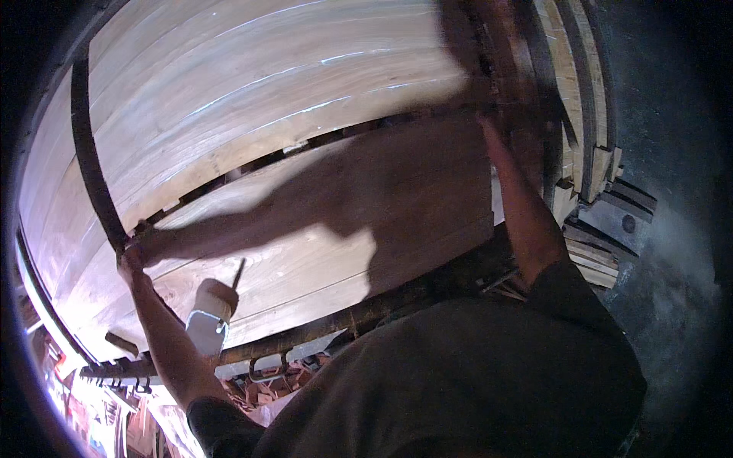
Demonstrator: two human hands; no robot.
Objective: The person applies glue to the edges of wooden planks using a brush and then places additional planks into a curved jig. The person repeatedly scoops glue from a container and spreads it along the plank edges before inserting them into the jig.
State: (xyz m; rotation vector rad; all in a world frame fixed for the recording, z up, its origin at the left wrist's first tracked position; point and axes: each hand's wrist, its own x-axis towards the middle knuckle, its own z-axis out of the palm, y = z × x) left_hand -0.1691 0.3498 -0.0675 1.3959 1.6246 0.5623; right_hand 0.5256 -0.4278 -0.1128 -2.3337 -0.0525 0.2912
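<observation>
A broad pale wooden panel [298, 263] of joined boards lies before me, much of it under my shadow. Beyond a dark slotted gap lies a second wooden panel [290, 69]. At the left end of that gap, my left hand [131, 256] looks closed beside the lower end of a dark metal bar [88, 156]; what its fingers hold is hidden. My right hand [487, 126] reaches the near panel's far right corner, its fingers lost in shadow. Near my left forearm stands a white container [206, 330] with a brownish top and a thin dark stick poking out.
A dark rail [305, 333] with metal hooks runs along the near edge, with reddish wood scraps [267, 393] below. Long boards [584, 91] and stacked wood pieces [599, 256] stand at the right beside the grey floor [664, 305]. A small dark block [122, 343] lies at the lower left.
</observation>
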